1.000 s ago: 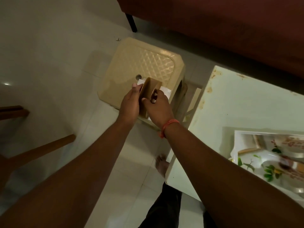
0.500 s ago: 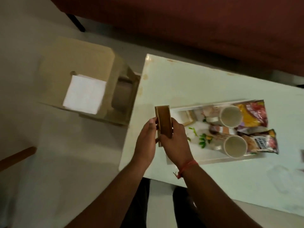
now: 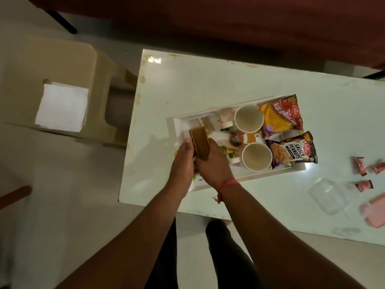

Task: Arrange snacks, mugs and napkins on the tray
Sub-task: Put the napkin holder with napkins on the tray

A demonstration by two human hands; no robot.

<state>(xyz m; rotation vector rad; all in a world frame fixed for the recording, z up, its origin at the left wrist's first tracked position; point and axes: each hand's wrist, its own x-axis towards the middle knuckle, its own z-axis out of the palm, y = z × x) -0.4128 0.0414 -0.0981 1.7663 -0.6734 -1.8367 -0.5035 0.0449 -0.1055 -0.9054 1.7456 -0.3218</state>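
Observation:
A white floral tray [image 3: 270, 177] lies on the pale table [image 3: 198, 84]. On it stand two cream mugs [image 3: 249, 118] [image 3: 256, 157], with a yellow-red snack packet [image 3: 280, 116] and a salted peanuts packet [image 3: 291, 151] at its right end. Both hands hold a brown wooden napkin holder [image 3: 201, 146] upright over the tray's left end: my left hand [image 3: 183, 161] grips its left side, my right hand [image 3: 214, 165] its right side. A stack of white napkins [image 3: 62, 107] lies on the beige plastic stool [image 3: 27, 65] to the left.
Pink wrapped sweets [image 3: 359, 165], a clear plastic lid [image 3: 331, 196] and a pink box [image 3: 375, 211] lie at the table's right end. A dark red sofa [image 3: 229, 19] runs along the far side. A wooden leg [image 3: 14, 196] juts in at left. My legs [image 3: 218, 257] stand below the table edge.
Both hands lifted the wooden holder off the stool, leaving the napkins there, and carried it right to the tray's left end. The view swung right with them.

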